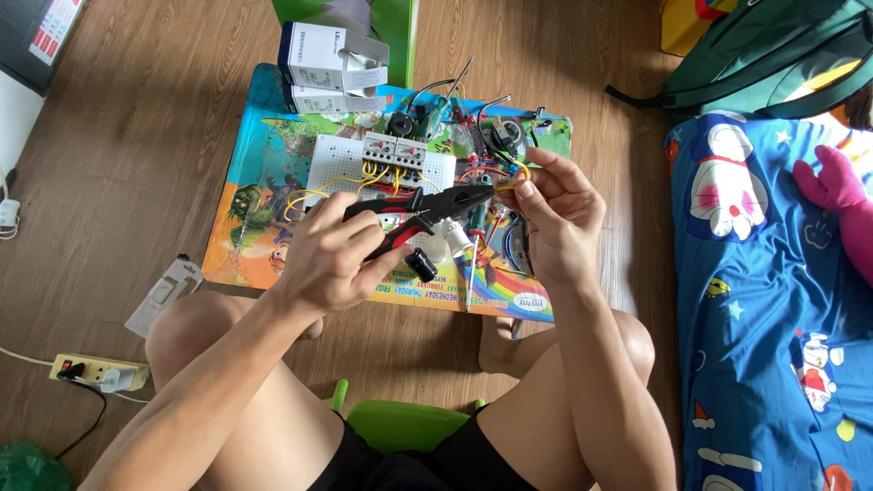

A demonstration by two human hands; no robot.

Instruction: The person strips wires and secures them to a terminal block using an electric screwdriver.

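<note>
Sitting over colourful low table (264,182) on wooden floor (136,118); left hand (332,259) fingers clamped on pliers (423,214), right hand (555,218) fingers pinching yellow wire (516,173).

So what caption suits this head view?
Left hand grips pliers on a yellow wire pinched by right hand.

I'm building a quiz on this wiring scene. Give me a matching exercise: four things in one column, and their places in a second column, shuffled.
Things:
1. pliers
2. yellow wire
3. power strip
4. white boxes

Places:
A. on the wooden floor, beside the person's left knee
B. pinched in the right hand
C. stacked at the far edge of the colourful low table
D. gripped in the left hand

Pairs: 1-D, 2-B, 3-A, 4-C
</note>
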